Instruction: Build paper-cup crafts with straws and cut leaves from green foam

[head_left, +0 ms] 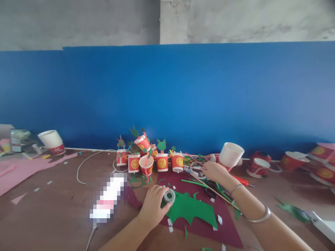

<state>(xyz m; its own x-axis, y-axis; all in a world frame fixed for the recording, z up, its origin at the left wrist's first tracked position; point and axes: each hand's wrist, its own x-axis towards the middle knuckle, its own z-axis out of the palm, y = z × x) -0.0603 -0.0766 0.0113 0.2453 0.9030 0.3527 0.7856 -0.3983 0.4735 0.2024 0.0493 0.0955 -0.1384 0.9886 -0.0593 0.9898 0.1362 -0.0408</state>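
My left hand (154, 204) grips a small pale tape roll (169, 197) between thumb and fingers, just over the green paper (192, 209) with its scalloped cut edges. Beneath that lies a dark maroon sheet (229, 235). My right hand (216, 171) reaches into a heap of sticks, pipe cleaners and pens beside a white cable (193, 167). Its fingers are bent together; whatever is in them is too small to make out. Close by that hand stands a stack of white paper cups (231, 154).
Several red paper cups (162, 162) with green cut-out figures stand at the back. A lit phone (108, 197), pixelated, lies left, on a cable. Pink paper (23, 174) covers the far left. More red cups (294, 160) and scissors (314, 218) are at right. A blue panel (167, 97) rises behind.
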